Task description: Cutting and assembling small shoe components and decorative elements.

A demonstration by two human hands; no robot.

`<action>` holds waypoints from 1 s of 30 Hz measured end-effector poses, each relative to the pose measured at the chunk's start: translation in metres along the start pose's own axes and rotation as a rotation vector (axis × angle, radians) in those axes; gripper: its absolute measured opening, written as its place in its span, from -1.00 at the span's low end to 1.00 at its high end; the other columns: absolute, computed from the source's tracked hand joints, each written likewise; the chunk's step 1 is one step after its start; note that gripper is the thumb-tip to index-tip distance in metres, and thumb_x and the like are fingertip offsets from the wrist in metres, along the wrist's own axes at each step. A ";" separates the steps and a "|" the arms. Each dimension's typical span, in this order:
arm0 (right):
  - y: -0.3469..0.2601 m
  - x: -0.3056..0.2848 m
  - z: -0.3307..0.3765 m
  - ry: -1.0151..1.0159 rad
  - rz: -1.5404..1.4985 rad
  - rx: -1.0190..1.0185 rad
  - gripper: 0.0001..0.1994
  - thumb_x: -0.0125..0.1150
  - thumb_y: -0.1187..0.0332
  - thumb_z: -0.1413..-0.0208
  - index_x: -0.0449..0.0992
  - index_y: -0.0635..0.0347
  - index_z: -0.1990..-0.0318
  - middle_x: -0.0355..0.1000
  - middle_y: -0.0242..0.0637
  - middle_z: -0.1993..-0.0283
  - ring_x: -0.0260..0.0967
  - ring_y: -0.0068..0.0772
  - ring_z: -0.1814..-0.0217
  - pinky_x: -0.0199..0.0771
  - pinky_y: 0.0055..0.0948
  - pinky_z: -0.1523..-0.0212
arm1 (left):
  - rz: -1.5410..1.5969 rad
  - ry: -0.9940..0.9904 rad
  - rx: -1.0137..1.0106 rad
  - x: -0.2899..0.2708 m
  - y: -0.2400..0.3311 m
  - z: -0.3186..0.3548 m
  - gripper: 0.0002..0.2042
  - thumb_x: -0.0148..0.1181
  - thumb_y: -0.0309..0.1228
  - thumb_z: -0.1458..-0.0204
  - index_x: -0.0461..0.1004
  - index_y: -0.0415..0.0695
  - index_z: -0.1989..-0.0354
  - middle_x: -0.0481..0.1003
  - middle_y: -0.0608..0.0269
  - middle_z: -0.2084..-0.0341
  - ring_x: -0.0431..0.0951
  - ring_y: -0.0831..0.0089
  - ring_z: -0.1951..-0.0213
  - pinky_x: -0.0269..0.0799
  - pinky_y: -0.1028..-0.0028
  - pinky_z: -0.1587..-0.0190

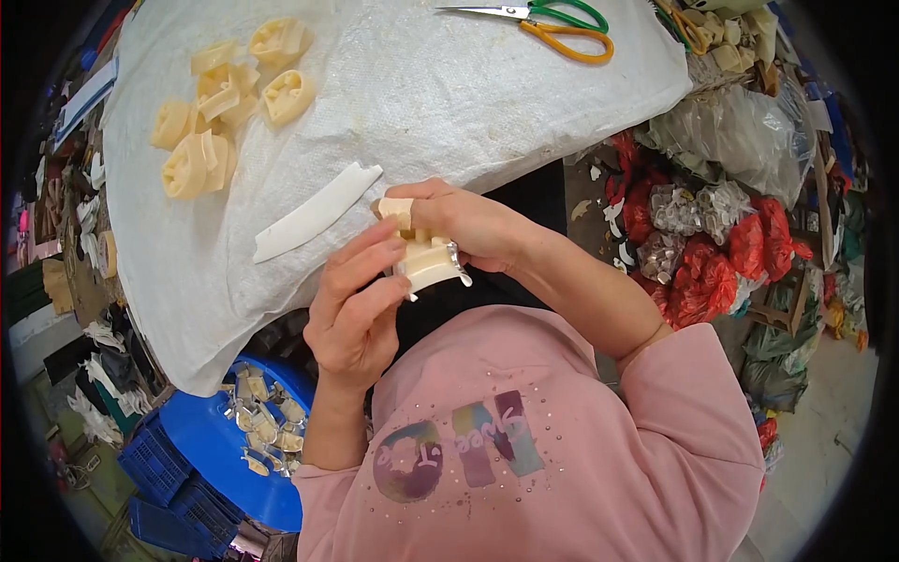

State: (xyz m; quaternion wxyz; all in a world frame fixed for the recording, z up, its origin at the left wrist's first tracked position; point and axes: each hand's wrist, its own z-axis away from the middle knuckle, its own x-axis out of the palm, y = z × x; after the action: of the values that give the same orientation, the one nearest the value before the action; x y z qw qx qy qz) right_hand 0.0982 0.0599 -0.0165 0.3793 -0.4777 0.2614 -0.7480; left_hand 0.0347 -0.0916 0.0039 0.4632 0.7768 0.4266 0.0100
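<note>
Both hands close on one cream moulded plastic part (429,262), held just above the lap: the left hand (354,314) pinches its near side with curled fingers, the right hand (459,220) clamps its top (index fingertip taped). Beyond the grip lie a white curved strip (314,214), matching glossy, ribbed parts (225,103) and scissors (543,23) on woven white sacking (449,103).

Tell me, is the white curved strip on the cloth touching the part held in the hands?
Apart. The head view shows bare cloth between the white curved strip and the cream plastic part.
</note>
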 end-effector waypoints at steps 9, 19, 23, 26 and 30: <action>-0.034 -0.024 0.015 0.032 0.520 -0.087 -0.76 -0.15 0.37 -0.05 0.41 0.22 0.20 0.43 -0.35 0.29 0.32 -0.66 0.42 0.31 -0.62 0.48 | -0.129 -0.032 0.159 0.006 -0.008 -0.020 -0.71 0.21 -0.74 0.36 0.45 -0.20 0.38 0.44 0.07 0.27 0.49 0.08 0.22 0.46 0.33 0.23; -0.112 -0.178 0.018 0.918 1.846 -0.564 -0.55 -0.04 0.59 0.09 0.34 0.14 -0.05 0.37 -0.10 0.10 0.28 -0.16 0.01 0.33 -0.27 0.07 | -0.571 -0.145 0.233 0.053 -0.040 -0.056 -0.70 0.22 -0.61 0.37 0.56 -0.06 0.36 0.40 0.21 0.30 0.41 0.24 0.24 0.30 0.33 0.22; -0.119 -0.184 0.019 0.839 1.932 -0.637 -0.49 0.01 0.57 0.11 0.29 0.09 -0.11 0.35 -0.07 0.22 0.30 -0.13 0.13 0.34 -0.27 0.17 | -0.584 -0.267 0.195 0.058 -0.039 -0.055 -0.71 0.23 -0.63 0.35 0.55 -0.07 0.36 0.39 0.19 0.26 0.40 0.22 0.20 0.28 0.34 0.19; -0.129 -0.178 0.033 0.744 1.942 -0.787 -0.38 0.10 0.65 0.19 0.26 0.07 -0.14 0.30 -0.14 0.25 0.26 -0.15 0.20 0.31 -0.29 0.17 | -0.390 -0.155 0.090 0.053 -0.037 -0.057 -0.71 0.25 -0.63 0.33 0.54 -0.10 0.33 0.38 0.15 0.19 0.38 0.21 0.16 0.26 0.35 0.16; -0.110 -0.132 0.074 0.752 1.695 -0.617 -0.40 0.11 0.57 0.20 0.27 0.06 -0.14 0.21 -0.13 0.34 0.19 -0.16 0.26 0.24 -0.30 0.24 | -0.455 -0.177 -0.099 0.051 -0.032 -0.063 -0.71 0.28 -0.64 0.35 0.53 -0.14 0.34 0.38 0.06 0.11 0.40 0.20 0.15 0.31 0.37 0.16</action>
State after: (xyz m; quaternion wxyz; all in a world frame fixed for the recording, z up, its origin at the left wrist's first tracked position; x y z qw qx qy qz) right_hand 0.1646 0.2293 0.0280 0.5416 0.0600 0.8064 -0.2297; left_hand 0.0203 -0.0054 -0.0031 0.5265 0.6351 0.5471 -0.1418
